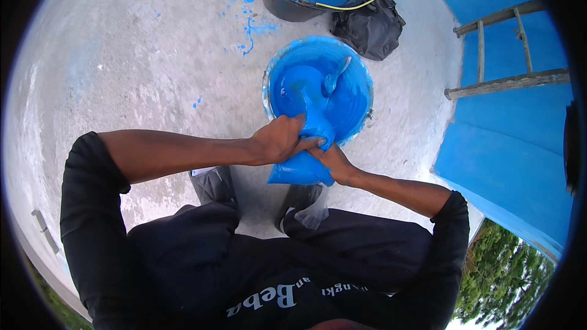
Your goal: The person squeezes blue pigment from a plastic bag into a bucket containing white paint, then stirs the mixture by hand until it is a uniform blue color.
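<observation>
My left hand [278,139] is closed around a soft plastic bag of blue paint [293,172], its fingers wrapped over the middle. Just to its right, my right hand [330,162] also grips the bag, thumb lying across it. The bag's upper end tilts into a blue-smeared bucket [268,85] of blue liquid, where a paint-coated tool [334,79] leans against the inside. Clear plastic [312,206] hangs below the bag between my legs.
Beyond stands a black bucket [272,3] of blue liquid with a wire handle, beside a crumpled black bag [373,30]. Blue splatters mark the concrete floor [153,73]. A wooden ladder [507,82] rests along the blue wall [501,140] at right; foliage shows at lower right.
</observation>
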Available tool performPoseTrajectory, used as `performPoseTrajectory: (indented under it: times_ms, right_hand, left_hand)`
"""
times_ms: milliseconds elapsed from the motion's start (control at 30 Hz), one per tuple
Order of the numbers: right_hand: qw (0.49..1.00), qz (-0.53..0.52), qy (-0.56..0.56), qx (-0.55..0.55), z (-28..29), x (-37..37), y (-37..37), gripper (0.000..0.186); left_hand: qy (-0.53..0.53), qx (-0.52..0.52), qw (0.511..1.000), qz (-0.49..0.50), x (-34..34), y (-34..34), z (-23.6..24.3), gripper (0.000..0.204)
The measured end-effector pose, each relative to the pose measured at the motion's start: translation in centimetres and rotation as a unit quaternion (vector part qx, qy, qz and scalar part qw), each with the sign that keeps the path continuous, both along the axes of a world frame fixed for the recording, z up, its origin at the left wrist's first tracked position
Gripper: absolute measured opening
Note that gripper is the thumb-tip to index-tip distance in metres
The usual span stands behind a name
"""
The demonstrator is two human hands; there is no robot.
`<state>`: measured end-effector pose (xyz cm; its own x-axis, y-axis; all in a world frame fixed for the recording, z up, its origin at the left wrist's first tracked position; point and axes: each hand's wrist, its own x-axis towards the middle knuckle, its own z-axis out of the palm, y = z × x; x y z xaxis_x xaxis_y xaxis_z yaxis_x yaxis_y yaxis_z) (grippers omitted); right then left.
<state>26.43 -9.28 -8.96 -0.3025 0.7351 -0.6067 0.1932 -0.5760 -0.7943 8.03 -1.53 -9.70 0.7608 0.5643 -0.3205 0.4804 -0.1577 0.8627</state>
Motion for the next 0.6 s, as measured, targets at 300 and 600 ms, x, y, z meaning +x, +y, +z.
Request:
performPoseTrajectory:
  times_ms: [300, 600]
  right_hand:
    - [0.998, -0.02, 0.026, -0.052, 1.1, 0.0, 1.0, 0.057]
    - [0.985, -0.062, 0.072, -0.144, 0.6, 0.3, 1.5, 0.067]
  left_hand:
    - [0.069, 0.022, 0.997, -0.018, 0.4, 0.9, 0.3, 0.073]
    - [0.024, 0.175, 0.974, -0.141, 0.3, 0.8, -4.6, 0.036]
